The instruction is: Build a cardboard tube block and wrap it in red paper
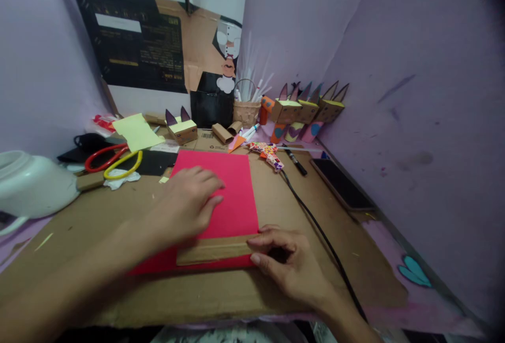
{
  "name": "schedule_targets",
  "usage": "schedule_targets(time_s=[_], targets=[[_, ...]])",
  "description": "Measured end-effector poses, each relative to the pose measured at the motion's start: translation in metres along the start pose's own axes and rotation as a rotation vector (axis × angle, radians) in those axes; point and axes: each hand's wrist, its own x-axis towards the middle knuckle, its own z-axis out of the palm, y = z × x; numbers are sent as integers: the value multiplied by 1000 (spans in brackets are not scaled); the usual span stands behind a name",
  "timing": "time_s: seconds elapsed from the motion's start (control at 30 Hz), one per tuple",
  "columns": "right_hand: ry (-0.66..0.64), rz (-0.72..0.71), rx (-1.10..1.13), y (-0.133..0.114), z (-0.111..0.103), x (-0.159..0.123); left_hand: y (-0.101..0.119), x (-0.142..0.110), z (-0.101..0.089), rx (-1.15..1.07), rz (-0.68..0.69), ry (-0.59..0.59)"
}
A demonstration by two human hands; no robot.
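Observation:
A sheet of red paper (232, 190) lies on the cardboard work surface. Across its near part rests a flat brown cardboard strip (215, 249). My right hand (294, 261) pinches the strip's right end, with the thumb at the paper's near edge. Above the middle of the red sheet is my left hand (191, 198), slightly blurred, its fingers loosely bent and the thumb apart from them. Nothing shows in that hand. My left forearm covers the sheet's left side and sits close to the strip's left end.
Red-and-yellow-handled scissors (114, 161) and a white pot (35, 182) are at left. Behind the sheet stands a cardboard box with ears (181, 127). A patterned glue gun (268, 153) trails a black cord (315, 222) along the right, near a marker (295, 160) and a phone (341, 182).

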Motion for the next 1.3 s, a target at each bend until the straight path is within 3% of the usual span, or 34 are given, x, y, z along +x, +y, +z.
schedule_targets(time_s=[0.07,0.13,0.27,0.5,0.6,0.87,1.3], targets=[[3,-26,-23,-2,0,0,-16,48,8,50,-37,-176],[3,-45,-29,-2,-1,-1,-31,88,22,82,-81,-230],[39,-74,-40,2,0,-2,-52,126,45,149,-151,-311],[45,-60,-51,9,-1,-12,-64,131,44,179,-182,-379],[81,-35,-33,12,0,-17,-68,133,45,193,-198,-350],[-12,-15,-3,14,-3,-14,-74,128,54,161,-219,-275],[-72,-151,-42,2,-14,1,-75,124,63,126,-311,-236]])
